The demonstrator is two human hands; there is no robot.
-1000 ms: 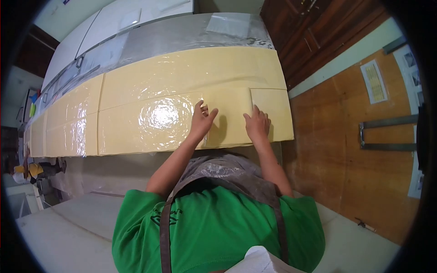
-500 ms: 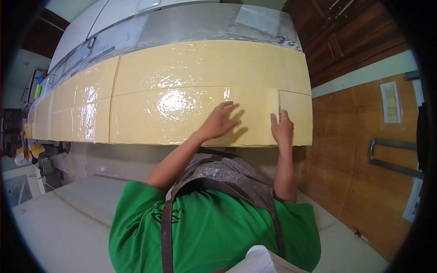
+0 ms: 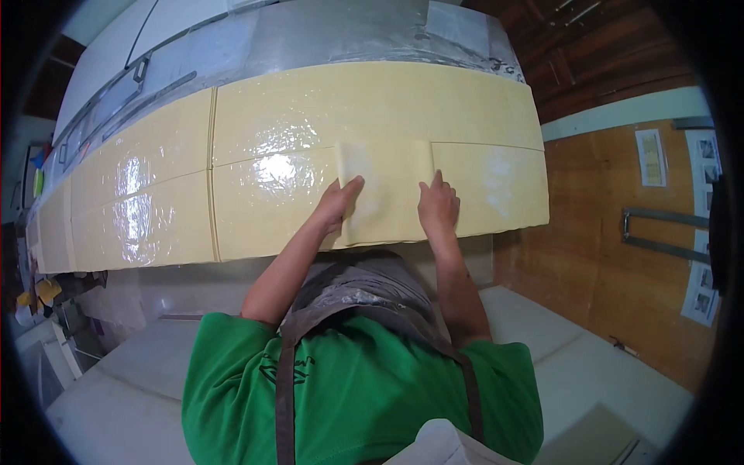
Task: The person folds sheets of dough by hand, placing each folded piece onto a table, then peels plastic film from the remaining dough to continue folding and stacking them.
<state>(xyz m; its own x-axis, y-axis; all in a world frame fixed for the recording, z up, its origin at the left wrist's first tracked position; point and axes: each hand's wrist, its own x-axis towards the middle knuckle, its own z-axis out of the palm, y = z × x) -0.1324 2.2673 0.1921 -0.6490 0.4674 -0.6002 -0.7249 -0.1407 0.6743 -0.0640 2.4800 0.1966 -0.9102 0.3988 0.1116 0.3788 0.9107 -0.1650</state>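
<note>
Pale yellow dough sheets [image 3: 380, 93] with a glossy surface lie in two long rows on the table. A folded flap of dough [image 3: 391, 178] stands out on the front row, paler and less shiny than the dough around it. My left hand [image 3: 336, 204] has its fingers closed on the flap's left edge, thumb over the top. At the flap's right edge, my right hand [image 3: 440, 208] grips the dough, with the thumb and index finger on either side of that edge. The other fingers of this hand are curled and partly hidden.
Behind the dough runs a wet grey worktop strip [image 3: 349, 35]. To the right are dark wooden cabinets [image 3: 589, 54] and a wooden board with a grey handle [image 3: 666, 217]. A person in yellow [image 3: 46, 293] is at the far left.
Both hands have moved left along the front row. The folded dough edge has shifted left too, and my left hand, open above the sheet before, has closed on the flap's left edge.
</note>
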